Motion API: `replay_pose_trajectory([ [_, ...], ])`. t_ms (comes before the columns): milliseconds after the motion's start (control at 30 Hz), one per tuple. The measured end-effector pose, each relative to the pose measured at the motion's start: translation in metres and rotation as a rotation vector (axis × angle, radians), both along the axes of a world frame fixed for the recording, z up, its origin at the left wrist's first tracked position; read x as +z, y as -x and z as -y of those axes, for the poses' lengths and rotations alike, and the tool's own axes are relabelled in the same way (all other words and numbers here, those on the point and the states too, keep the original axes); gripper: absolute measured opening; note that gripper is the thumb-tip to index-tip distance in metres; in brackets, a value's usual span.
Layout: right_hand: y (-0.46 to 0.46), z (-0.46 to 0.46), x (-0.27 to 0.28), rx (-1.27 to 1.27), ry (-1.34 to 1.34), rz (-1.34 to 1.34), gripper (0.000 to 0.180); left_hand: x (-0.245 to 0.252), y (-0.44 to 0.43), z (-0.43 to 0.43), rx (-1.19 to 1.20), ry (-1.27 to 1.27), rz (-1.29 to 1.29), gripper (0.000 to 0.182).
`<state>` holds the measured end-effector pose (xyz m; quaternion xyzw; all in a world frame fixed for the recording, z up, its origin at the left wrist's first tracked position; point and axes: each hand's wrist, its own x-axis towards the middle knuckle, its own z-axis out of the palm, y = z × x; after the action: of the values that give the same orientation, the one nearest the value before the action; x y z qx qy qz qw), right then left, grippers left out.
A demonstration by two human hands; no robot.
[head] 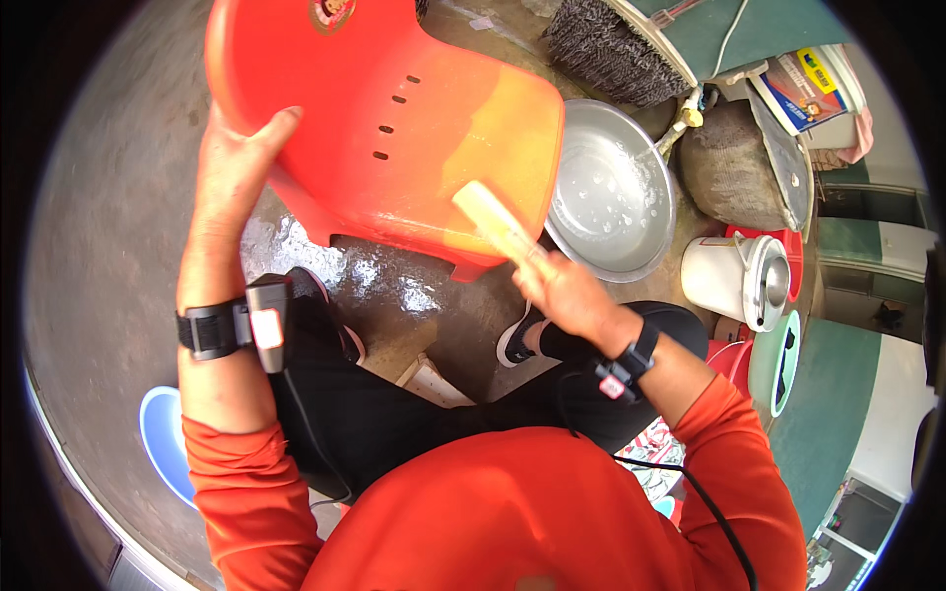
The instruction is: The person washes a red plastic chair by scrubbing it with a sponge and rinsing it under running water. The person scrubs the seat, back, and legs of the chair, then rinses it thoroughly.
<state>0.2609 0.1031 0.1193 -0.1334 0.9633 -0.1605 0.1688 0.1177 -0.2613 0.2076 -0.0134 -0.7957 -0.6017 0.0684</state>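
Observation:
An orange-red plastic chair [347, 140], with a row of slots where its seat meets the backrest, is before me on the wet floor. My left hand [238, 159] grips the edge of the backrest; the thumb lies on top and the fingers are hidden behind it. In my right hand [565, 292] is the handle of a pale yellow scrub brush [491, 214], slightly blurred. Its head is at the front part of the seat, its bristles out of sight. Just right of the seat stands a metal basin [610, 192] with shallow sudsy water.
A tap [691, 118] and a large grey broom-like brush head [613, 55] are beyond the basin. Rightward stand a dark ribbed jar [732, 166], a white bucket [713, 277] and a green basin [765, 369]. A blue basin [162, 436] is by my left arm.

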Motion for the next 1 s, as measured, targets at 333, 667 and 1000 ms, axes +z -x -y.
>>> replay_pose_trajectory([
  [333, 0.047, -0.001, 0.012, 0.017, 0.252, -0.055, 0.048, -0.009, -0.002, 0.011, 0.035, 0.096, 0.092, 0.05],
  [667, 0.038, -0.015, 0.005, -0.072, 0.333, 0.126, 0.051, -0.008, 0.0, 0.008, 0.054, 0.08, 0.077, 0.051],
  [1000, 0.048, -0.028, -0.005, -0.067, 0.355, 0.0, 0.047, -0.01, 0.0, 0.01, 0.036, 0.053, 0.083, 0.052],
])
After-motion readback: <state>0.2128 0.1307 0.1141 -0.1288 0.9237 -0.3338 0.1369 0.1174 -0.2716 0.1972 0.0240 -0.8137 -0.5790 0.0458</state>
